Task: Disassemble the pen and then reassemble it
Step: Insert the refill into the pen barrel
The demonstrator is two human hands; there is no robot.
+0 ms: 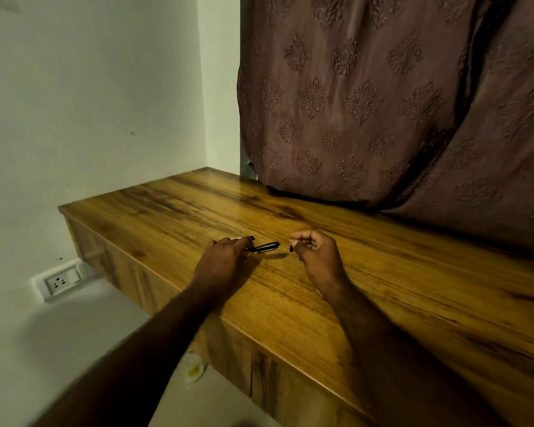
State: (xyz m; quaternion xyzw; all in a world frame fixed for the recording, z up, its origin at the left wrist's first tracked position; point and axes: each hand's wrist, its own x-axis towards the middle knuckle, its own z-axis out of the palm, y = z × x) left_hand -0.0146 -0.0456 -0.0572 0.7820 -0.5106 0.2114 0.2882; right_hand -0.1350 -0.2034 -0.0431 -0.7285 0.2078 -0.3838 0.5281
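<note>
A: Where are we with the pen?

B: In the centre of the frame, our left hand (225, 257) has its grip closed around the black pen body (264, 247), held low over the wooden counter (383, 288).

A: And the other hand?

B: Our right hand (318, 257), a little to the right, pinches a small black piece (290, 248), probably the tip. It is apart from the body.

A: So we are taking it apart?

B: We think so, or we are putting it back; we cannot tell which. Either way the pen is not whole, and the joining is left to do.
</note>
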